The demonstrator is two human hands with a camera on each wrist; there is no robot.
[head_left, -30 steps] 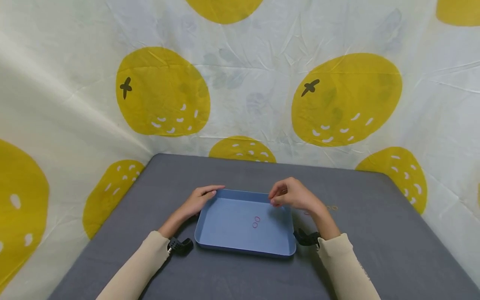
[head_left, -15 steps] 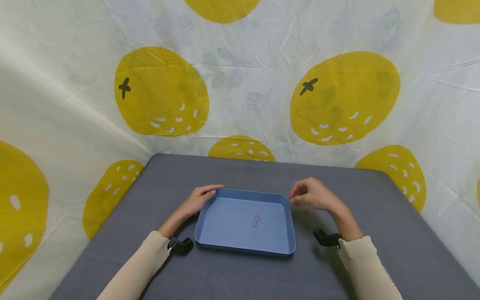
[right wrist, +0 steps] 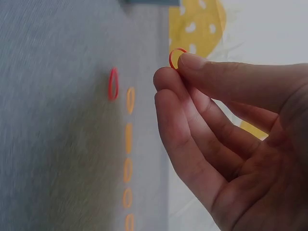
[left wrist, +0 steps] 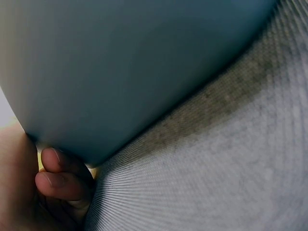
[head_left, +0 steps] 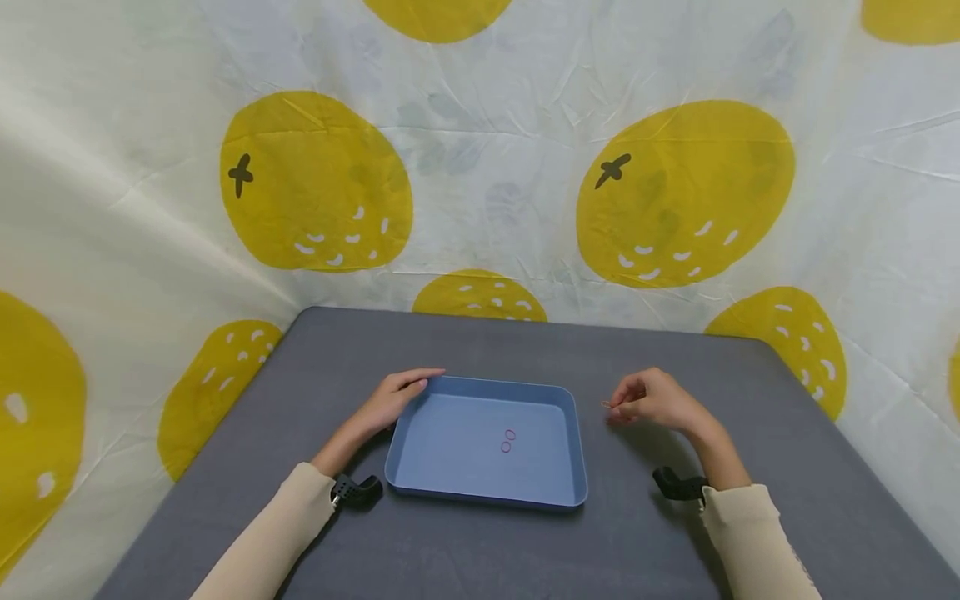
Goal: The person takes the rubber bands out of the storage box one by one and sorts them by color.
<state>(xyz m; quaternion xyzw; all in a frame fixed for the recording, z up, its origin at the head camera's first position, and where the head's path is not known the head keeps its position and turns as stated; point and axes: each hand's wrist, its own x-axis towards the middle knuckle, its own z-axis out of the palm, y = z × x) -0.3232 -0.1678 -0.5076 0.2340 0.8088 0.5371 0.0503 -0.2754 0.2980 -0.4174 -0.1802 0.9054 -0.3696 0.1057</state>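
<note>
My right hand is held above the table to the right of the blue tray. Between its thumb and index finger it pinches a small red rubber band, which sticks out past the fingertips. My left hand holds the tray's far left corner, thumb over the rim; in the left wrist view its curled fingers lie against the outer wall. Two red rubber bands, one farther and one nearer, lie close together on the tray floor.
In the right wrist view another red rubber band lies on the grey table, beside a row of several orange rubber bands. The hand hides most of these from the head view. A fruit-patterned curtain stands behind the table.
My right hand has moved from over the tray's right side to the table on the right, and its red rubber band now shows clearly. The left hand has stayed on the tray.
</note>
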